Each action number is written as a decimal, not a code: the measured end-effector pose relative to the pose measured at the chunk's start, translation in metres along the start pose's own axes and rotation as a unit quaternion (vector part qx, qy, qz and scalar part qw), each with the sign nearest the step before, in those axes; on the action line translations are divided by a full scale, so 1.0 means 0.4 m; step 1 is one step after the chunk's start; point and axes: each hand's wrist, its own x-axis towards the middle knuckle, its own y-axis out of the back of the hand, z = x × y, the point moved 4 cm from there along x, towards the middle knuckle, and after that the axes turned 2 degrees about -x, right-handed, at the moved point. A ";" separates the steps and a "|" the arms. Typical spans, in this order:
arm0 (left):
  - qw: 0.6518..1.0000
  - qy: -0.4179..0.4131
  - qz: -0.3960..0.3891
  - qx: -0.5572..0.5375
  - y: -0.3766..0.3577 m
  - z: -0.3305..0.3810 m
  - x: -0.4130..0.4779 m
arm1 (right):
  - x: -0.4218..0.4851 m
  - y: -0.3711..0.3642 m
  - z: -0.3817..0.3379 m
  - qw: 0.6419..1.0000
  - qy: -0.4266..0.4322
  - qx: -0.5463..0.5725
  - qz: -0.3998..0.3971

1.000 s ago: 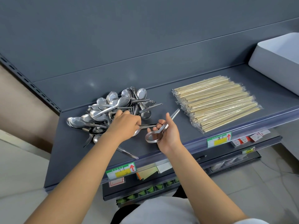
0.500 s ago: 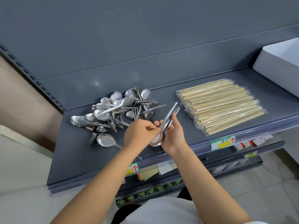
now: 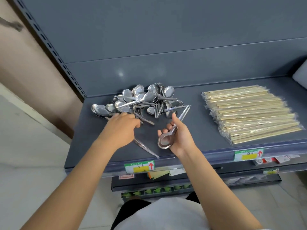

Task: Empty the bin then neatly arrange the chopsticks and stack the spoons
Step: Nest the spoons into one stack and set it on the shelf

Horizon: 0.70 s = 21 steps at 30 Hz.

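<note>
Grey metal shelf (image 3: 93,146), back panel of the same colour. A loose pile of steel spoons (image 3: 137,102) lies at the shelf's left rear. The right hand (image 3: 181,136), palm up, is clamped on a nested stack of spoons (image 3: 167,138); bowls sit in the curled fingers, handles point up and away. The left hand (image 3: 121,127), knuckles up, fingers bent, rests at the pile's near edge; whether it grips anything cannot be told. One single spoon (image 3: 146,149) runs from under that hand toward the shelf front. Wrapped chopsticks (image 3: 252,113) lie aligned at right, well apart from the pile. A white bin (image 3: 301,77) shows at the right edge. Price labels (image 3: 140,166) line the front rail.
</note>
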 end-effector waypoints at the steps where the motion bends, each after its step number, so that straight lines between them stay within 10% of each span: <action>1: 1.000 -0.006 -0.005 0.030 -0.004 -0.013 -0.008 | 0.004 -0.009 0.003 1.000 0.000 -0.009 -0.010; 21: 0.995 -0.087 0.007 -0.043 -0.001 -0.008 0.042 | -0.011 -0.034 -0.084 0.989 0.064 -0.083 -0.108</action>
